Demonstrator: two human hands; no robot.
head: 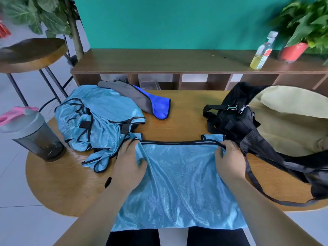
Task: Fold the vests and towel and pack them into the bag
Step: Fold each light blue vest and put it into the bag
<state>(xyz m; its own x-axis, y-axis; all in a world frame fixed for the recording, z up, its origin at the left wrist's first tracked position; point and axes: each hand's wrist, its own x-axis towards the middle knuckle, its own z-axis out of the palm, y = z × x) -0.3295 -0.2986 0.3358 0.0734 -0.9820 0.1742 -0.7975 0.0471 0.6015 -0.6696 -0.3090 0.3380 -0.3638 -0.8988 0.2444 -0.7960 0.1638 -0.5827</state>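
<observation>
Far left of the left hand, a wooden stool [32, 50] stands on the pale tiled floor [26, 228]. Nearer, a grey shaker bottle [33, 134] sits on the round wooden table [58, 189]. Just beyond the left hand lies a crumpled pile of light-blue vests [99, 118], and past it a grey and blue towel [142, 102].

The left hand [129, 162] grips the top left corner of a light-blue vest [177, 183] with curled fingers. The vest is spread flat between the hands, and its lower edge hangs over the table's near rim. The right hand [229, 160] pinches the vest's black-trimmed top right corner.

Just right of the right hand, a black bag [230, 121] lies open, showing a beige lining. Beyond both hands runs a low brown shelf [159, 63] against a green wall [168, 20], carrying an oil bottle [262, 52] and a red-potted plant [292, 50].
</observation>
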